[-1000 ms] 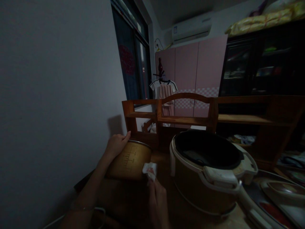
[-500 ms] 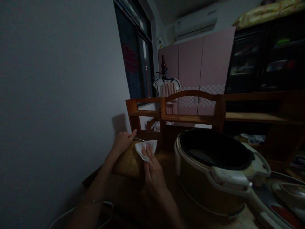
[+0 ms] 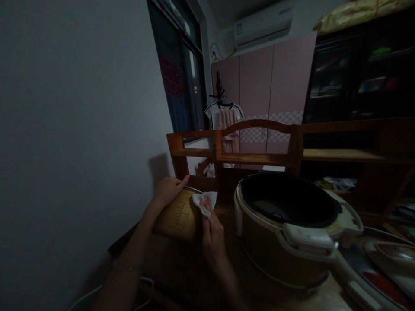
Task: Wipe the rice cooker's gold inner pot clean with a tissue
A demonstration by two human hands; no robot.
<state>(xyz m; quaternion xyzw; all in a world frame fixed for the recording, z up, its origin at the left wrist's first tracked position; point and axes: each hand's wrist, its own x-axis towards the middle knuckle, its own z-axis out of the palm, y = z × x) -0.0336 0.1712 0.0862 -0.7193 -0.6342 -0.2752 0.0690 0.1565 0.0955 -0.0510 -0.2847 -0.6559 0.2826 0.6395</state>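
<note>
A tan, rounded box-shaped object [image 3: 180, 218] with dark line markings on its face sits on the table beside the wall. I cannot tell its exact kind. My left hand [image 3: 167, 191] grips its upper left edge, thumb stretched along the top and the other fingers partly hidden. Pressed by the fingers of my right hand [image 3: 214, 239], a white tissue [image 3: 209, 199] lies against the object's upper right side. A thin, pale wire or rim shows behind the top edge.
Right of my hands stands a rice-cooker-like pot [image 3: 282, 242], lidless, with a dark inner bowl. A lid-like part [image 3: 382, 263] lies at the far right. A wooden shelf rack [image 3: 256, 159] spans the back. White cable [image 3: 147, 280] runs near my left forearm.
My right hand and the tissue have shifted slightly right across the tan object, uncovering more of its markings. My left hand keeps its hold. The view has turned a little.
</note>
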